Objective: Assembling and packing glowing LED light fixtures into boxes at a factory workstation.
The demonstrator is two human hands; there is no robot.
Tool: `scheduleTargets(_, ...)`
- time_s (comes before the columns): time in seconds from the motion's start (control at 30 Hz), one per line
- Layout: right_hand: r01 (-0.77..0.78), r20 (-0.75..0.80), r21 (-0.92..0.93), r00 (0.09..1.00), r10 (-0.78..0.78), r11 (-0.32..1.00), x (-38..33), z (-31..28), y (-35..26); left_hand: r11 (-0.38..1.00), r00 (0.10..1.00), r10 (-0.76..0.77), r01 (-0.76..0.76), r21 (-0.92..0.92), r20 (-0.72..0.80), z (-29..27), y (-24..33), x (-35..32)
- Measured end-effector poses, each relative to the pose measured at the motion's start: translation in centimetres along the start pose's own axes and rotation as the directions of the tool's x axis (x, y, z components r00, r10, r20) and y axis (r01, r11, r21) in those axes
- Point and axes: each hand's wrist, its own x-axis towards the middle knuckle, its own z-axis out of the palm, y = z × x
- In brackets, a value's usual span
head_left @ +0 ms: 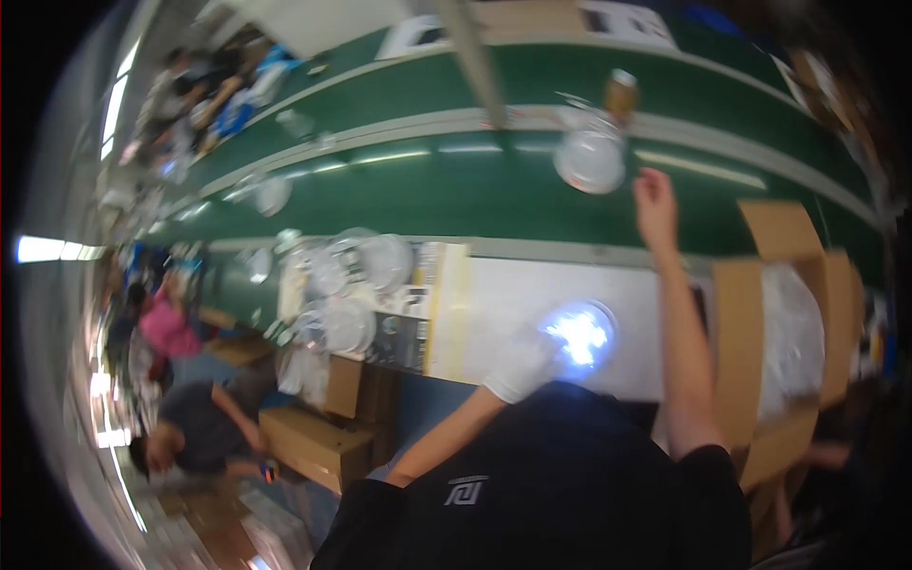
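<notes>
A glowing round lamp (581,334) is on the white work surface, its face washed out by glare. My left hand (518,372), in a white glove, is at the lamp's left edge; blur and glare hide its fingers. Stretched forward over the green conveyor belt is my bare right hand (655,201), with fingers drawn together and nothing visible in them. Just left of that hand, a round pale item in clear wrapping (589,161) lies on the belt. An amber-brown cylinder (620,95) stands behind it.
Several wrapped round pieces (350,323) crowd the table's left end. An open cardboard box (736,332) with a clear plastic liner (791,332) stands at my right. More boxes (318,446) and a person in dark grey (204,427) are at left. An upright post (475,66) crosses the far belt.
</notes>
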Motion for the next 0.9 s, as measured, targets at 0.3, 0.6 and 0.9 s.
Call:
scheduleTargets(0.3,0.418,0.281,-0.506,0.907,-0.314,0.755,15.3,0.9,4.4,0.930,0.932,-0.362,0.363,0.064,-0.032,-4.4,1.7,-5.3)
scheduleTargets(0.6,0.488,0.259,-0.630,0.865,-0.430,0.604,15.6,-1.1,6.5,0.784,0.769,-0.597,0.620,0.041,-0.228,-9.7,-1.1,-10.8)
scheduleTargets(0.9,0.532,0.308,-0.573,0.844,-0.438,0.623,5.2,0.6,-4.2,0.891,0.888,-0.454,0.455,-0.008,-0.071,-16.0,-9.2,-14.9)
